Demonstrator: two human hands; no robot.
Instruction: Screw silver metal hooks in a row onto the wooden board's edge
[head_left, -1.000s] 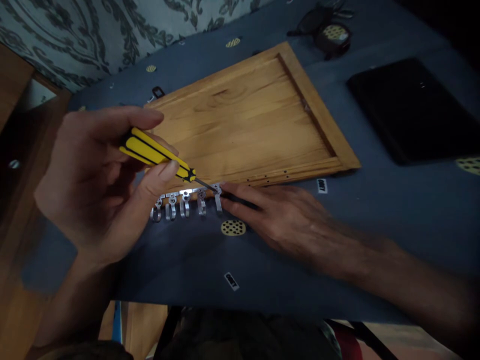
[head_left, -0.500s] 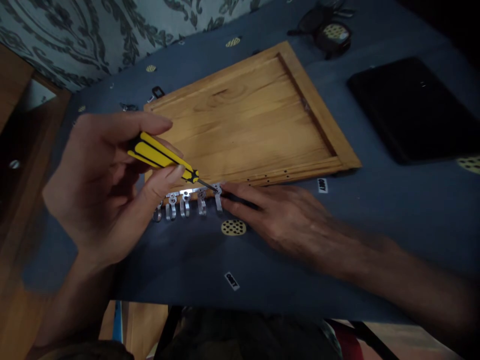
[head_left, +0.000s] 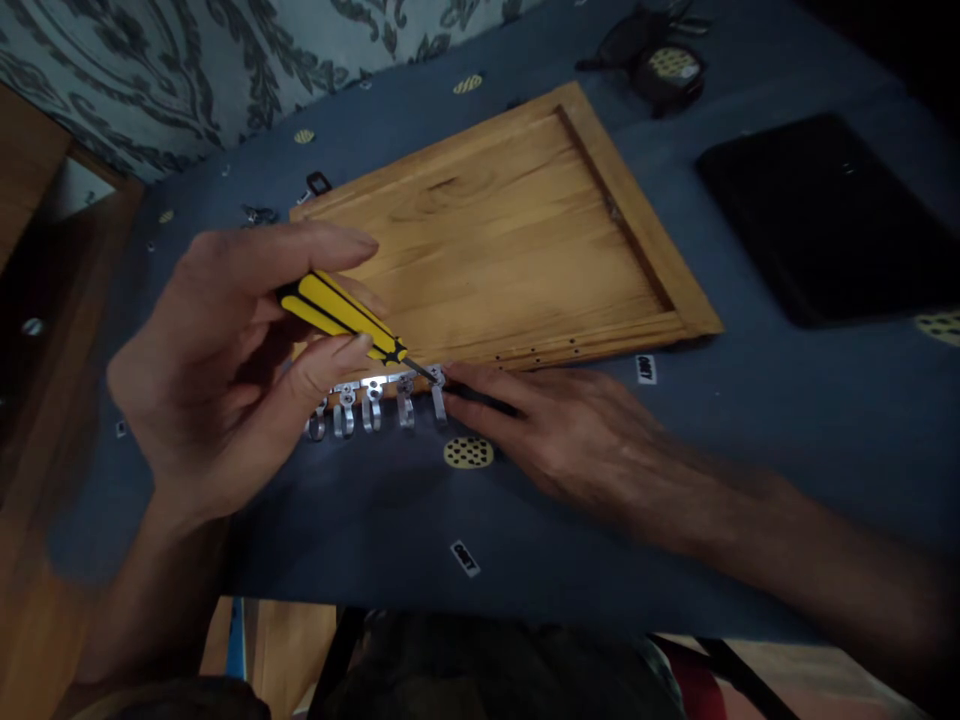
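Observation:
My left hand is closed around the yellow and black handle of a screwdriver. The screwdriver slants down to the right, its tip at the rightmost metal hook. Several silver hooks on a metal hook rail line the near edge of a framed wooden board. Beside that last hook, my right hand has its fingertips pressed against the rail's end. A slim black object shows between its fingers; its kind cannot be made out. Small dark holes dot the board's edge to the right of the rail.
The table wears a dark blue patterned cloth. On its right lies a flat black device. Dark round-ended items sit at the back, and small metal pieces lie behind my left hand. Wooden furniture stands on the left.
My left hand has shifted slightly right around the screwdriver handle, and the handle is a little steeper. The tip stays at the rightmost hook. My right hand has hardly moved.

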